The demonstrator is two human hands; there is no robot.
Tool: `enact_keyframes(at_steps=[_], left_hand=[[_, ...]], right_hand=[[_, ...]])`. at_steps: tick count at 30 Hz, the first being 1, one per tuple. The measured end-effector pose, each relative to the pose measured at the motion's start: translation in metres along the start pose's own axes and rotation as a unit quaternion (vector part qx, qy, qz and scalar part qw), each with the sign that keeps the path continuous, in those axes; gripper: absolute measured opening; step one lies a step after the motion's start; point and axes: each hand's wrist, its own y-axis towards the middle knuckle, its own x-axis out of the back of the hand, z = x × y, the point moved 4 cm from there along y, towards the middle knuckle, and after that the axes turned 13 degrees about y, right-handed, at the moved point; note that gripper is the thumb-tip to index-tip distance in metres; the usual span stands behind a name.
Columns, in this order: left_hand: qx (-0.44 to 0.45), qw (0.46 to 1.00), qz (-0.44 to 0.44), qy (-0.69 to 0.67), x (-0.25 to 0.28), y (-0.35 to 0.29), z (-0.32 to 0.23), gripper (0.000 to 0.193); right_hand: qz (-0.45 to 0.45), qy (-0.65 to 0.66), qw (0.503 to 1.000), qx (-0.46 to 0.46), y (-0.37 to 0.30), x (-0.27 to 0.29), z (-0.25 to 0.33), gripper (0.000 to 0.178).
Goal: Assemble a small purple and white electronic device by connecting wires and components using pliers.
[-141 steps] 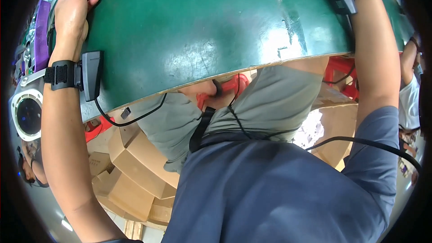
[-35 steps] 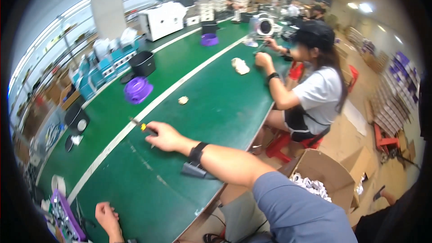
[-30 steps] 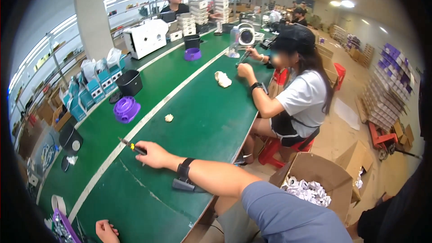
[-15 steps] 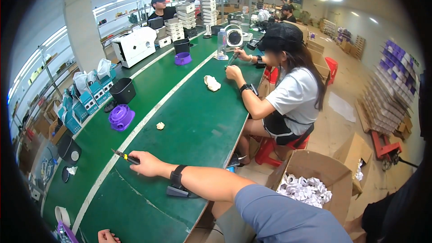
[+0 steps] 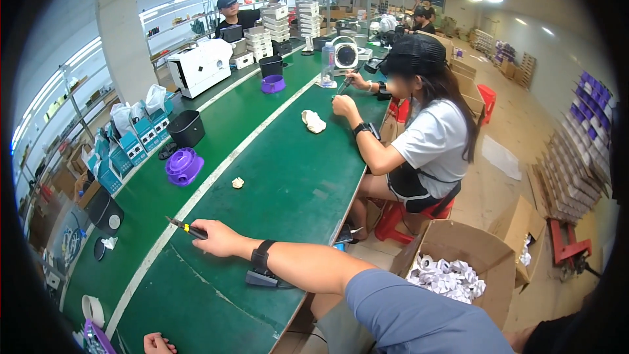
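A green tabletop (image 5: 288, 187), crossed by a white line (image 5: 149, 259), runs away from the wearer. The right hand (image 5: 221, 238) is stretched out over it, fingers closed around the black and yellow handle of a slim tool (image 5: 186, 228), whose dark, pointed tip aims up and left, across the white line. The left hand (image 5: 159, 344) is at the lower edge, partly cut off, its fingers curled; whether they pinch anything cannot be told. Near it stands a purple tray (image 5: 97, 337). Beyond the tool lie a small cream lump (image 5: 238, 183) and, farther off, a bigger pale lump (image 5: 314, 122); a purple part (image 5: 185, 167) sits across the line. To the right, a co-worker (image 5: 432, 118) in a white shirt bends over the tabletop, and a carton (image 5: 495, 259) holds white pieces. The step in hand seems to be holding the tool out, its tip against no piece; putting it to use would call for a firm grip and a piece brought under the tip.
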Motion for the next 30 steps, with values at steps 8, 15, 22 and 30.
enact_keyframes(at_steps=[8,15,22,30], left_hand=[[0.002,1.0,-0.009,0.001,0.004,-0.001,0.003,0.02],[-0.012,0.979,0.157,-0.132,0.001,-0.08,-0.085,0.025],[-0.147,0.792,0.593,0.001,-0.069,-0.237,-0.108,0.027],[-0.307,0.784,0.438,0.315,-0.22,-0.2,0.059,0.048]], right_hand=[[-0.001,0.058,0.998,-0.028,-0.003,0.001,0.008,0.032],[-0.011,-0.046,0.998,0.035,0.002,0.009,-0.007,0.033],[-0.013,-0.015,0.998,0.068,0.002,0.008,0.0,0.028],[-0.021,0.046,0.996,0.078,0.006,-0.01,-0.002,0.019]])
